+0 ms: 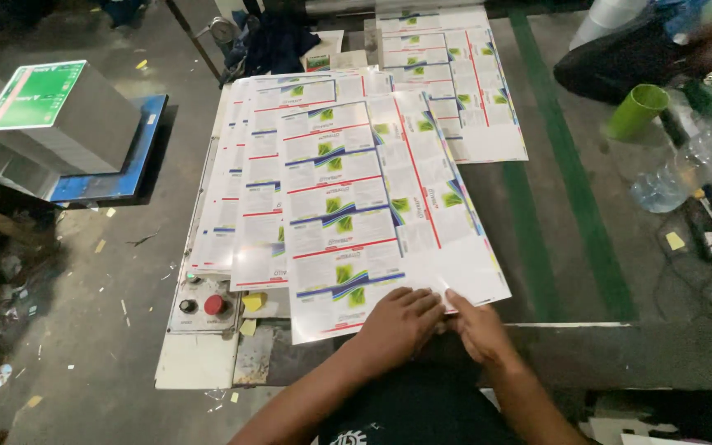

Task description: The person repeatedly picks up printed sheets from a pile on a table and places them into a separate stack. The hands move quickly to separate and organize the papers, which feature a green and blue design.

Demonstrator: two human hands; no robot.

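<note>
Both hands lie on the near edge of a big printed sheet (372, 222), the top one of a fanned pile that fills the middle of the surface (199, 363). The left hand (399, 320) is at 6 o'clock in the picture, flat and palm down on the sheet's near edge, with its fingers close together and pointing toward 1 o'clock. The right hand (478, 328) is just beside it, toward 5 o'clock, and its fingertips press on the white corner of the same sheet. It looks like the thumb and first finger may be pinching the paper's edge, but the view is too blurry to be sure. The two hands touch or almost touch each other. The sheet is white with rows of small labels that have green leaf pictures, blue waves and red lines. More sheets of the same kind stick out from under it toward 9 o'clock. A second pile of sheets (455, 82) lies farther off at 12 o'clock. At 7 o'clock from the pile there is a small panel with a red button (214, 305) and a black knob (188, 306). Yellow sticky notes (251, 302) lie just beside the button. Far off at 10 o'clock a tall grey stack of paper (59, 132) stands on a blue pallet (138, 165). At 2 o'clock a green cup (638, 111) lies tipped, and near it there is a clear plastic bottle (669, 177).
</note>
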